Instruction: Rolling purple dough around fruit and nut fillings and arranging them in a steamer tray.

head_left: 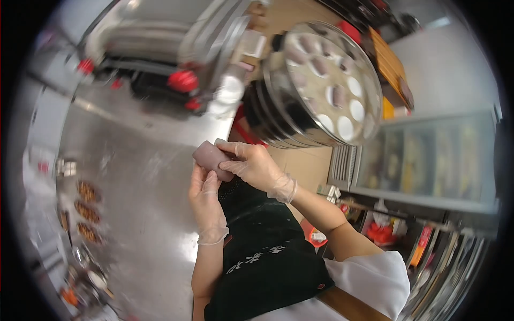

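A smooth, pale purple piece of dough (210, 155), shaped like a thick short roll, is held between my two hands above the edge of the steel worktable. My left hand (208, 199), in a clear plastic glove, supports it from below with the fingers closed on it. The right hand (256, 167), gloved likewise, pinches its right side with thumb and fingers. To the far right of my hands stands a tall round stacked steamer (279, 101). White paper rounds (345, 128) lie on its top tier, some with purple dough pieces (337, 96) on them.
The steel worktable (144, 214) stretches along my left. Several brown, nut-like clusters (88, 211) lie near its left side. A machine with red knobs (183, 81) stands at the far left. A glass-fronted cabinet (428, 160) is at the right, above shelves of trays (444, 262).
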`<state>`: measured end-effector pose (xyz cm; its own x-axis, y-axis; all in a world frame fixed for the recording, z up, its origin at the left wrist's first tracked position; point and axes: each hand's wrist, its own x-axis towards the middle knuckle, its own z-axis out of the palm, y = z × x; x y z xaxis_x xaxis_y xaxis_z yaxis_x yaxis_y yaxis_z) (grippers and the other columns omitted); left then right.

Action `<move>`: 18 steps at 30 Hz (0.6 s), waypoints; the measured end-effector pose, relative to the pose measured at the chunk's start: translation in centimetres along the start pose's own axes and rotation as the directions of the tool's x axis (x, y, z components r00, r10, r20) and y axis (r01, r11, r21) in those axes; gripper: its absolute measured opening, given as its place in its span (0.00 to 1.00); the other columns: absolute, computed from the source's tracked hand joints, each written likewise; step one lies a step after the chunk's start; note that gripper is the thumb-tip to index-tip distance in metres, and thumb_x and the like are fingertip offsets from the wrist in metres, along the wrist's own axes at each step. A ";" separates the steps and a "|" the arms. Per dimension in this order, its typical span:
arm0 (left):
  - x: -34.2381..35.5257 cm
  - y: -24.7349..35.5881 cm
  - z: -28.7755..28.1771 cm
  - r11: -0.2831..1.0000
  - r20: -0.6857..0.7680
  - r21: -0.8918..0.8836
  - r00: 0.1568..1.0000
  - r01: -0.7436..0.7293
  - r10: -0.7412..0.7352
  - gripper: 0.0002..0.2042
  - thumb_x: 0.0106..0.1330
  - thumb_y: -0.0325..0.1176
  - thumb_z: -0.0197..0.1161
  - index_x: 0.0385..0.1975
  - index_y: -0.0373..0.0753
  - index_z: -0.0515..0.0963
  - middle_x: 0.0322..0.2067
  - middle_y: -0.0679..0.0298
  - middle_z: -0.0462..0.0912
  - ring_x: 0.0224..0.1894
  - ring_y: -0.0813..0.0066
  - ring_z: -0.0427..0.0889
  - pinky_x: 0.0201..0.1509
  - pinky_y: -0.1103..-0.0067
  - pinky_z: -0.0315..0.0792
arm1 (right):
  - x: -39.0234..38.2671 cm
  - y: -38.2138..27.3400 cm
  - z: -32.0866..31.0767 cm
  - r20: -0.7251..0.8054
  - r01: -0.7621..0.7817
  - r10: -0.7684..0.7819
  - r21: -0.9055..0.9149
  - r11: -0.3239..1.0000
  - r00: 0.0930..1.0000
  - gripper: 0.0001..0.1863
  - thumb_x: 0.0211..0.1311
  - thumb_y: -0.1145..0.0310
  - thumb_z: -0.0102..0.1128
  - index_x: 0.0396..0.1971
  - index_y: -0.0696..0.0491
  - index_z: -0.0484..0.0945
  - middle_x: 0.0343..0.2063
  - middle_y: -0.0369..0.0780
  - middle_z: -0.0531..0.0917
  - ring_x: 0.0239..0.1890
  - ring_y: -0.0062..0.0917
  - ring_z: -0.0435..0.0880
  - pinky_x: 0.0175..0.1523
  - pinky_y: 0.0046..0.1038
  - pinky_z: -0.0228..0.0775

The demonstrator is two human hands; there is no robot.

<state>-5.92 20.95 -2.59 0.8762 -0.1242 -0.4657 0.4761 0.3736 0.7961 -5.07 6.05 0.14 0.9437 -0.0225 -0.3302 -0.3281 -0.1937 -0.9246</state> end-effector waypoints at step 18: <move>11.9 -16.0 44.3 0.880 0.666 0.458 0.608 0.123 -0.432 0.19 0.75 0.27 0.53 0.63 0.30 0.69 0.53 0.59 0.80 0.52 0.74 0.81 0.55 0.77 0.76 | -5.4 13.1 -40.3 -0.784 0.075 0.143 0.234 0.969 0.604 0.27 0.64 0.75 0.66 0.62 0.67 0.73 0.51 0.49 0.86 0.50 0.25 0.85 0.56 0.26 0.77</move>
<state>0.22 -27.24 -3.76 0.3773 -0.8493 -0.3691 0.5615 -0.1072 0.8205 -12.75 -35.88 -2.55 0.5568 -0.8105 -0.1819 -0.2571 0.0401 -0.9655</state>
